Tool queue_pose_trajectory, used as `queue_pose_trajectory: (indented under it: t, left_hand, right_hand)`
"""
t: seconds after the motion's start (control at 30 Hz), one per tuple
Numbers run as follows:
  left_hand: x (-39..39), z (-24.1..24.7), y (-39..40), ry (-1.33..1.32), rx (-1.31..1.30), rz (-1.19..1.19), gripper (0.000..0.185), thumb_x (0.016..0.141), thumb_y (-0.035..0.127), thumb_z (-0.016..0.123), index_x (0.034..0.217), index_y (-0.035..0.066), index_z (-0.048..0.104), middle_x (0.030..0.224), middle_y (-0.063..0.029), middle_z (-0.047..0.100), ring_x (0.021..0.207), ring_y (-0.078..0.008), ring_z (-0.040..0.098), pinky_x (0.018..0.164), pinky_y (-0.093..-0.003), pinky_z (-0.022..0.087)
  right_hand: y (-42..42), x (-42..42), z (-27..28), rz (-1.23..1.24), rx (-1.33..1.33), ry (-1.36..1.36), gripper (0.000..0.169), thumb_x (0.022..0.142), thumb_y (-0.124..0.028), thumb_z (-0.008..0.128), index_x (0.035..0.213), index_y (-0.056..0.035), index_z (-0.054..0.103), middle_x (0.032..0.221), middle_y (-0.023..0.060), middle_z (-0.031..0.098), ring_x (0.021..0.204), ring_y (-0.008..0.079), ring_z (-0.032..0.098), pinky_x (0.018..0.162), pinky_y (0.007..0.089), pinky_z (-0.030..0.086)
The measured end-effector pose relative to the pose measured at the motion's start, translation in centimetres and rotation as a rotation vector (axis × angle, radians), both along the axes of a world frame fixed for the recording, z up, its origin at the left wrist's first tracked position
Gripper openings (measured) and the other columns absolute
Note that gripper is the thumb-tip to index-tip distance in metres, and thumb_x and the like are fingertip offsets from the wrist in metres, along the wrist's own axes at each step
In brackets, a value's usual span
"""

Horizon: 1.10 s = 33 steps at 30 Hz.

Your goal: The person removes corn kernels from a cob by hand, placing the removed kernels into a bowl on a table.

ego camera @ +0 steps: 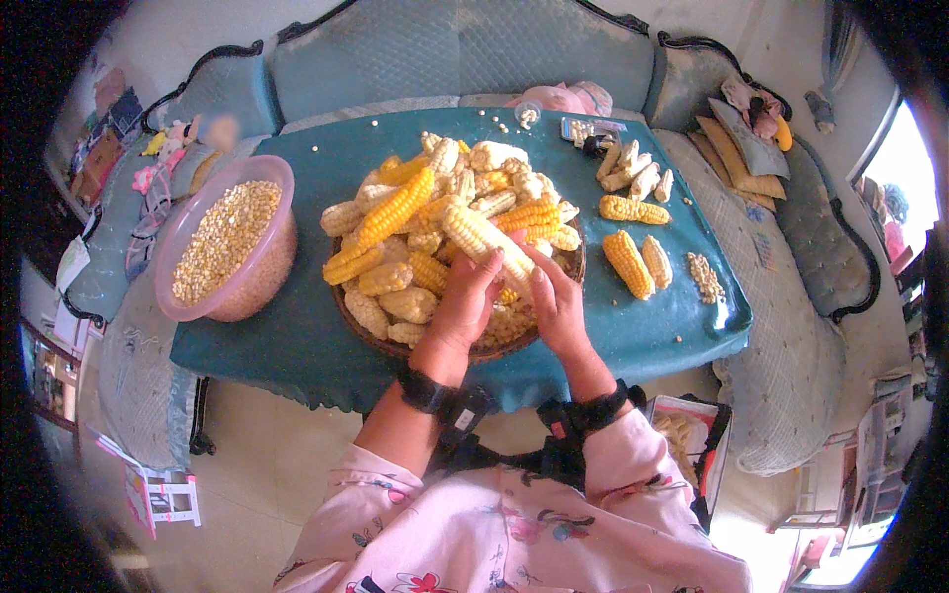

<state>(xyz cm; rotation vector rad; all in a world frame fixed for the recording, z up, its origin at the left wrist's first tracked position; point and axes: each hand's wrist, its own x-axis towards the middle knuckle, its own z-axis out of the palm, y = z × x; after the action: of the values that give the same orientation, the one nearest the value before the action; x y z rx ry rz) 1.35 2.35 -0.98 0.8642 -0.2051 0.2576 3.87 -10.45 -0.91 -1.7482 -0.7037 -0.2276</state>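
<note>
A pale yellow corn cob [474, 231] lies slantwise across my two hands, over the heap. My left hand [468, 300] grips it from below, thumb along its near side. My right hand [554, 295] closes on its lower right end, partly hiding it. Under them a round brown basket [511, 348] is heaped with yellow and whitish corn cobs [397, 207]. Loose kernels [508, 330] show at the basket's near side. To the left stands a pink plastic tub [164, 285], filled with shelled corn kernels [230, 237].
A green-blue cloth covers the table [311, 319]. On its right lie whole cobs [629, 263], bare cobs [630, 170] and a kernel pile [704, 278]. A small clear cup [528, 113] stands at the back. A sofa [460, 55] surrounds the table; a box [682, 437] holds cobs below.
</note>
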Motion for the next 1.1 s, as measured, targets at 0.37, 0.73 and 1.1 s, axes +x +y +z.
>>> queue_pose_trajectory:
  t: [0.37, 0.73, 1.1]
  left_hand:
    - [0.4, -0.2, 0.2, -0.046, -0.068, -0.009, 0.062, 0.081, 0.036, 0.057, 0.128, 0.007, 0.029, 0.123, -0.0149, 0.045, 0.112, -0.0266, 0.045, 0.095, -0.0404, 0.036]
    - [0.1, -0.5, 0.7, 0.009, -0.081, -0.027, 0.06, 0.073, 0.014, 0.065, 0.124, 0.005, 0.035, 0.117, -0.013, 0.05, 0.112, -0.0266, 0.046, 0.096, -0.0399, 0.036]
    - [-0.3, 0.0, -0.1, 0.024, -0.008, 0.013, 0.065, 0.081, 0.013, 0.055, 0.134, 0.006, 0.02, 0.13, -0.0096, 0.037, 0.118, -0.0197, 0.039, 0.094, -0.0362, 0.037]
  right_hand:
    - [-0.8, 0.8, -0.1, 0.269, 0.004, 0.335, 0.047, 0.085, -0.032, 0.055, 0.117, 0.0005, 0.048, 0.098, 0.0102, 0.059, 0.09, 0.0172, 0.055, 0.078, 0.031, 0.044]
    - [0.0, 0.5, 0.7, 0.21, -0.117, 0.241, 0.05, 0.078, -0.029, 0.065, 0.116, -0.0005, 0.049, 0.095, 0.012, 0.061, 0.088, 0.0162, 0.057, 0.078, 0.0301, 0.044]
    - [-0.2, 0.7, -0.1, 0.092, 0.089, 0.272, 0.045, 0.077, -0.016, 0.065, 0.114, 0.0017, 0.049, 0.096, 0.0121, 0.062, 0.09, 0.015, 0.057, 0.08, 0.0283, 0.044]
